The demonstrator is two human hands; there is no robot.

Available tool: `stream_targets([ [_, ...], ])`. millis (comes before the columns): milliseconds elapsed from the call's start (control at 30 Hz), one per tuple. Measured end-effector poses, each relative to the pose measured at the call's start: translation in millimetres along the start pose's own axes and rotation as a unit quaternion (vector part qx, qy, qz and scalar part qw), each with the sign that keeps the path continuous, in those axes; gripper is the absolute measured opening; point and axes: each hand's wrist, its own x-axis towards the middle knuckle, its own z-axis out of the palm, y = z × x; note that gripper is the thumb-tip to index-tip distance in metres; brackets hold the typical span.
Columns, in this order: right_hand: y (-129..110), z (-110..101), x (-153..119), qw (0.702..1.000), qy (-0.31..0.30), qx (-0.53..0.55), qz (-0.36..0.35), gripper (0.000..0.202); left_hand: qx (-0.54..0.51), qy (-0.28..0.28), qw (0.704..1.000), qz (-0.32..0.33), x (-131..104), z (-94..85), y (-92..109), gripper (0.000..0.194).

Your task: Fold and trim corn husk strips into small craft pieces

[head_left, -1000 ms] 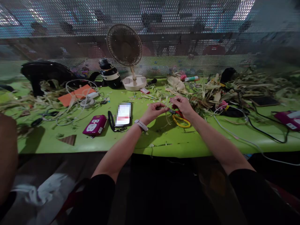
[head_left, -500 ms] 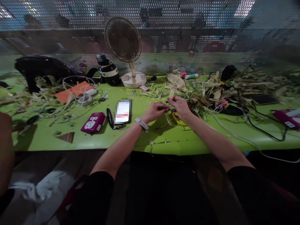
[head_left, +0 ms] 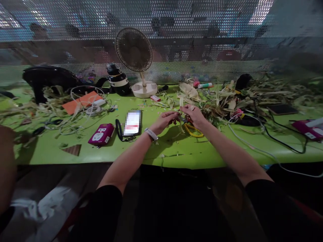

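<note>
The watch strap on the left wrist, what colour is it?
The strap is a pale lilac-white, seen best in the current head view.

Both forearms are reaching forward and converging. The left hand and right hand are nearly meeting, their fingers curling inward.

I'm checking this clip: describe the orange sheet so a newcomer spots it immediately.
Find the fan on the green table. Well left of its base, past the black bottle, lies the orange sheet. White cable crosses it; nothing nearby is orange.
</note>
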Motion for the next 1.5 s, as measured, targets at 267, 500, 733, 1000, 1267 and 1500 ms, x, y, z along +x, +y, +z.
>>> stream_targets([
  [267,1.3,8.4,-2.7,0.998,0.018,-0.031,-0.052,0.050,0.089,-0.047,0.995,0.017,-0.2,-3.4,-2.4,0.036],
  [500,-0.6,-2.7,3.5,1.000,0.002,-0.027,-0.007,0.050,0.000,-0.008,1.000,-0.026,1.1,-1.2,-4.1,0.035],
  [733,-6.3,-6.9,1.5,0.983,-0.048,-0.144,-0.103,0.020,-0.061,0.033,0.997,-0.028,4.8,-1.5,-4.1,0.039],
  [1000,-0.5,-7.3,3.8,0.926,-0.049,-0.327,-0.182,0.017,0.071,0.068,0.995,0.003,1.6,-6.0,1.6,0.042],
  [1267,1.3,-10.3,7.2,0.931,-0.068,-0.309,-0.184,0.022,0.084,0.022,0.996,-0.021,1.0,-9.8,4.7,0.040],
  [1500,6.0,-9.5,10.7,0.891,-0.087,-0.378,-0.238,0.025,0.111,0.029,0.992,0.050,3.3,-7.5,0.2,0.044],
])
